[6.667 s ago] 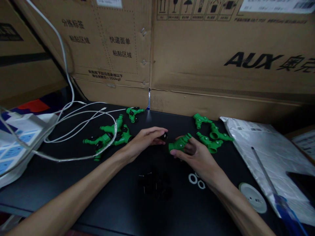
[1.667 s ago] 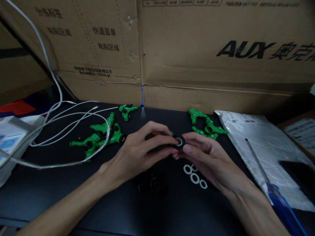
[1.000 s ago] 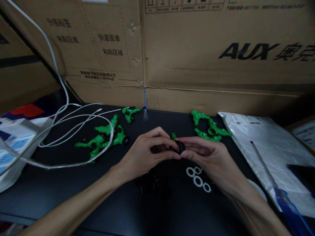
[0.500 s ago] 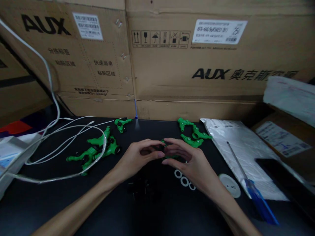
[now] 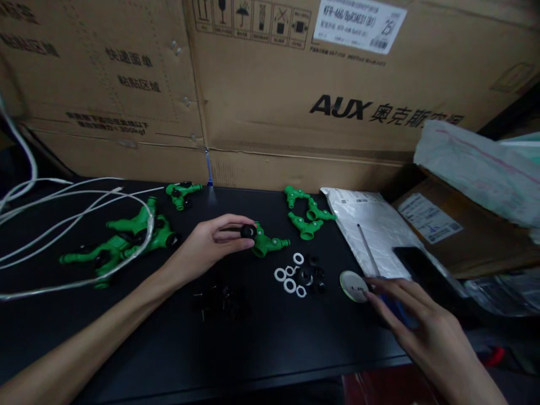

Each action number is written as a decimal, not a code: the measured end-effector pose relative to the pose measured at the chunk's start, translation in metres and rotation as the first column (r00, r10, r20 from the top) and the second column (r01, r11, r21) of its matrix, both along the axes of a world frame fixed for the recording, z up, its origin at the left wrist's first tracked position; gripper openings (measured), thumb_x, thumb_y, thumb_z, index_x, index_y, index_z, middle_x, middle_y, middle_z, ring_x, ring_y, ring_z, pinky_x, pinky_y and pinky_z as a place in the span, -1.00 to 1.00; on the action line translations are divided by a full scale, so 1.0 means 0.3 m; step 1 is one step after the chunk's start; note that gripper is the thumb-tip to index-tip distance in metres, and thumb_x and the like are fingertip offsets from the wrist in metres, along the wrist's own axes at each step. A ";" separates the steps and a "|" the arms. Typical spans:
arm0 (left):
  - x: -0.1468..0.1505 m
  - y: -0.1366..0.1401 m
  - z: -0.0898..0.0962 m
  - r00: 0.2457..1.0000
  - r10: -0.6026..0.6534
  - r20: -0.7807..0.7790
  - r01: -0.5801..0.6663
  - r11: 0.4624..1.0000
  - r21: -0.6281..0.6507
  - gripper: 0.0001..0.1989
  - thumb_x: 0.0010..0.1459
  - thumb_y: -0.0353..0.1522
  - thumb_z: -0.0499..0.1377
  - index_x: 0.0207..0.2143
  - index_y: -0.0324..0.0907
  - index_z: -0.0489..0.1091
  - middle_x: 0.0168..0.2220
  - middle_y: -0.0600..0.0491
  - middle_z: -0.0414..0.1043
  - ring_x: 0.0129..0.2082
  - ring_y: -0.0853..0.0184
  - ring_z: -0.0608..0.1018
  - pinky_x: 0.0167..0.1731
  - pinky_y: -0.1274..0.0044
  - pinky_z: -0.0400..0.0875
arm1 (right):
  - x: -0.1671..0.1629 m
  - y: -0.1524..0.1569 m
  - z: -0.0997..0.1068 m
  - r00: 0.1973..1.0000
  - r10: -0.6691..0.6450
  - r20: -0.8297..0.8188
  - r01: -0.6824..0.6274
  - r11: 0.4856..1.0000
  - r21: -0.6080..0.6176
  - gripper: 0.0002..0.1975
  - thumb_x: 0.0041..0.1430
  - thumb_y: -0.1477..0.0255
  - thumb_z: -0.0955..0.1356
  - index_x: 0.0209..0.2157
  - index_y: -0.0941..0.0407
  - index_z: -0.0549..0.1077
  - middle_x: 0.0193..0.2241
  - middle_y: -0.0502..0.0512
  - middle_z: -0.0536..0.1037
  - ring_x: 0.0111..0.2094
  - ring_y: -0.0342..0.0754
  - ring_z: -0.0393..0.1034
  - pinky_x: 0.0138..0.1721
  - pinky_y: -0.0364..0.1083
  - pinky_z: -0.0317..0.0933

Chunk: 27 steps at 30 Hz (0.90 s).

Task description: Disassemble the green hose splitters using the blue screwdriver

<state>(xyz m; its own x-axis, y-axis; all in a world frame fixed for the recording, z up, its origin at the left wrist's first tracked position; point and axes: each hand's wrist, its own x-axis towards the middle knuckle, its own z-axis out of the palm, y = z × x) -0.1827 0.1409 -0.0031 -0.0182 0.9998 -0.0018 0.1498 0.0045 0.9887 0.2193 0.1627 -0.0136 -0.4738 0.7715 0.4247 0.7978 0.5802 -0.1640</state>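
Observation:
My left hand (image 5: 230, 235) pinches a small black round fitting (image 5: 248, 231) with a hole in its end, between thumb and fingers. Right beside those fingertips is a green Y-shaped hose connector (image 5: 270, 243); I cannot tell whether the hand touches it. My right hand (image 5: 415, 312) has thumb and forefinger close together at the right edge of a round, flat, pale disc (image 5: 353, 286). Something small and dark shows between these fingertips, too small to name. Beneath the right hand lies a screwdriver (image 5: 368, 250), its blue handle partly covered.
White rings (image 5: 289, 286) and black parts lie mid-table. More green connectors (image 5: 306, 226) sit behind, others (image 5: 126, 239) at left under a white cable (image 5: 147, 225). Dark parts (image 5: 219, 301) lie in front. A silver mailer (image 5: 358, 214), a phone (image 5: 422, 267) and cartons (image 5: 295, 124) border the table.
My hands were together at the middle; the right has moved right and down to the disc. The left now holds the black fitting alone. The view has shifted right and down.

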 end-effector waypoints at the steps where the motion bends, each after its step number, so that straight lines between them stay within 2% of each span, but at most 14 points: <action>1: 0.000 0.000 -0.001 1.000 0.000 0.003 0.000 1.000 0.002 -0.55 0.09 -0.20 0.44 0.02 -0.08 0.52 0.05 0.00 0.61 0.06 0.15 0.64 0.21 0.26 0.44 | -0.012 0.008 -0.006 0.998 0.036 0.042 -0.036 0.999 0.002 -0.53 0.44 0.08 0.22 -0.08 0.10 0.61 -0.17 0.21 0.65 -0.18 0.08 0.63 -0.17 0.01 0.52; 5: 0.001 -0.001 0.001 0.998 -0.014 0.064 0.010 0.998 0.059 -0.58 0.08 -0.25 0.46 -0.01 -0.08 0.53 0.08 0.03 0.61 0.09 0.20 0.63 0.23 0.30 0.43 | -0.021 0.070 -0.041 0.978 0.094 0.184 -0.104 0.994 0.045 -0.47 0.42 0.07 0.22 0.01 0.19 0.59 -0.17 0.33 0.65 -0.19 0.20 0.59 -0.20 0.12 0.53; 7: 0.004 -0.004 0.009 0.990 -0.039 0.133 0.027 0.995 0.093 -0.60 0.07 -0.32 0.47 -0.02 -0.10 0.53 0.07 0.04 0.61 0.05 0.24 0.65 0.17 0.37 0.49 | -0.010 0.108 -0.058 0.971 0.129 0.202 -0.134 0.991 0.012 -0.49 0.38 0.07 0.26 -0.01 0.18 0.60 -0.18 0.35 0.64 -0.22 0.22 0.58 -0.25 0.15 0.52; 11: 0.016 -0.015 0.030 0.960 -0.103 0.260 0.066 0.987 0.147 -0.62 0.06 -0.47 0.46 -0.06 -0.13 0.53 0.04 0.04 0.64 -0.03 0.33 0.68 0.03 0.50 0.58 | -0.011 0.161 -0.061 0.982 0.151 0.113 -0.133 0.979 -0.152 -0.59 0.25 0.06 0.36 -0.15 0.11 0.56 -0.27 0.30 0.65 -0.29 0.19 0.58 -0.31 0.11 0.50; 14: 0.024 -0.024 0.039 0.944 -0.151 0.294 0.088 0.972 0.218 -0.64 0.05 -0.52 0.45 -0.08 -0.13 0.56 0.00 0.05 0.66 -0.09 0.37 0.69 -0.06 0.57 0.60 | -0.035 0.164 -0.033 0.998 0.053 -0.025 -0.059 0.934 -0.353 -0.59 0.12 0.01 0.44 -0.24 0.06 0.45 -0.38 0.18 0.64 -0.40 0.12 0.58 -0.39 0.02 0.47; 17: 0.025 -0.030 0.037 0.950 -0.158 0.271 0.077 0.955 0.286 -0.63 0.03 -0.55 0.46 -0.10 -0.08 0.60 -0.08 0.09 0.67 -0.13 0.43 0.68 -0.09 0.64 0.58 | -0.085 0.143 0.024 0.987 -0.049 -0.151 -0.036 0.859 -0.511 -0.57 0.09 -0.03 0.45 -0.25 0.03 0.45 -0.40 0.10 0.67 -0.40 0.10 0.62 -0.41 -0.03 0.47; 19: 0.023 -0.033 0.032 0.962 -0.139 0.236 0.059 0.947 0.316 -0.62 0.04 -0.54 0.46 -0.09 -0.04 0.61 -0.10 0.12 0.66 -0.14 0.46 0.66 -0.08 0.67 0.56 | -0.142 0.125 0.084 0.971 -0.070 -0.229 -0.063 0.848 -0.526 -0.58 0.07 -0.05 0.44 -0.31 0.02 0.52 -0.42 0.07 0.68 -0.41 0.09 0.62 -0.40 -0.05 0.48; 21: 0.020 -0.035 0.027 0.975 -0.109 0.194 0.038 0.940 0.339 -0.57 0.07 -0.53 0.45 -0.03 0.01 0.60 -0.07 0.12 0.65 -0.12 0.46 0.65 -0.06 0.68 0.53 | -0.220 0.109 0.156 0.940 -0.042 -0.338 -0.149 0.841 -0.520 -0.63 0.12 -0.01 0.45 -0.41 0.02 0.53 -0.48 0.04 0.66 -0.45 0.02 0.60 -0.38 -0.09 0.48; 22: 0.017 -0.036 0.025 0.982 -0.092 0.163 0.030 0.936 0.350 -0.55 0.09 -0.52 0.44 0.01 0.03 0.59 -0.05 0.11 0.64 -0.09 0.46 0.64 -0.04 0.68 0.52 | -0.265 0.104 0.192 0.925 -0.013 -0.380 -0.210 0.816 -0.538 -0.67 0.16 0.04 0.45 -0.41 0.02 0.54 -0.46 0.04 0.65 -0.40 0.01 0.61 -0.34 -0.12 0.48; 24: 0.012 -0.036 0.023 0.995 -0.064 0.081 0.028 0.924 0.382 -0.53 0.14 -0.50 0.41 0.08 0.05 0.56 -0.02 0.09 0.62 -0.05 0.44 0.63 0.00 0.66 0.51 | -0.359 0.099 0.257 0.877 0.045 -0.479 -0.349 0.744 -0.570 -0.73 0.24 0.11 0.42 -0.33 0.02 0.54 -0.52 0.00 0.63 -0.46 -0.05 0.58 -0.39 -0.16 0.45; 27: 0.006 -0.037 0.021 0.999 -0.027 -0.038 0.041 0.889 0.456 -0.56 0.16 -0.49 0.40 0.07 0.03 0.57 0.00 0.07 0.60 0.00 0.39 0.61 0.04 0.61 0.51 | -0.487 0.101 0.312 0.782 0.087 -0.617 -0.523 0.631 -0.573 -0.80 0.26 0.21 0.45 -0.29 0.05 0.51 -0.51 -0.03 0.61 -0.50 -0.12 0.55 -0.44 -0.21 0.41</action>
